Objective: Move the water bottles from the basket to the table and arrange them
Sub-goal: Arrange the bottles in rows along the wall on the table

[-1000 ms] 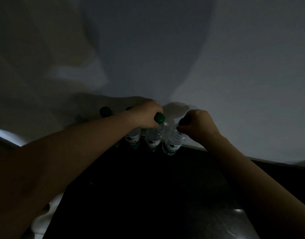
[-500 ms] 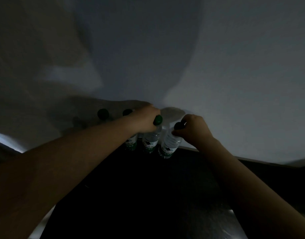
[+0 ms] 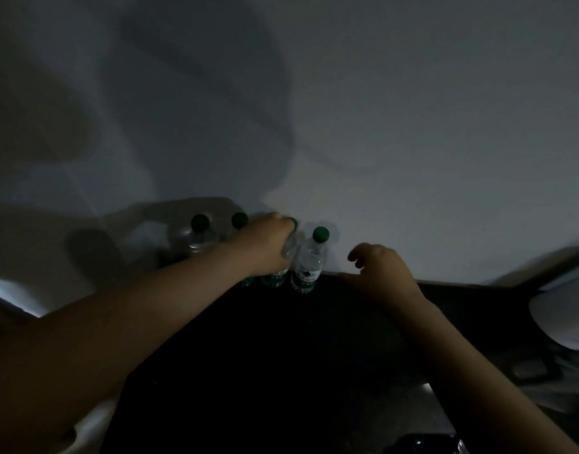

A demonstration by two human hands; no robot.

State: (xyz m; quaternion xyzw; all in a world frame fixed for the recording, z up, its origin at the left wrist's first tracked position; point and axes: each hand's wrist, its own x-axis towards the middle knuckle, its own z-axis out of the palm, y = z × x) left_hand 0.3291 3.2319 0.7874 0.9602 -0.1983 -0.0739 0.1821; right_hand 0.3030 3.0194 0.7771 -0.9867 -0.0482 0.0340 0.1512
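Against the pale wall (image 3: 412,126), the dark counter (image 3: 265,371) is carrying four upright bottles (image 3: 201,239) in a row along its far edge. Over it the left grip (image 3: 268,245) is clutching the third bottle (image 3: 276,278) from the left, fingers curling about its neck and nearly hiding its green cap (image 3: 293,222). Beside that, the right grip (image 3: 379,270) is hovering just right of the end bottle (image 3: 309,262), fingers loosely bent, holding nothing, touching nothing. Leftmost two bottles are standing untouched, their green caps showing above the left arm.
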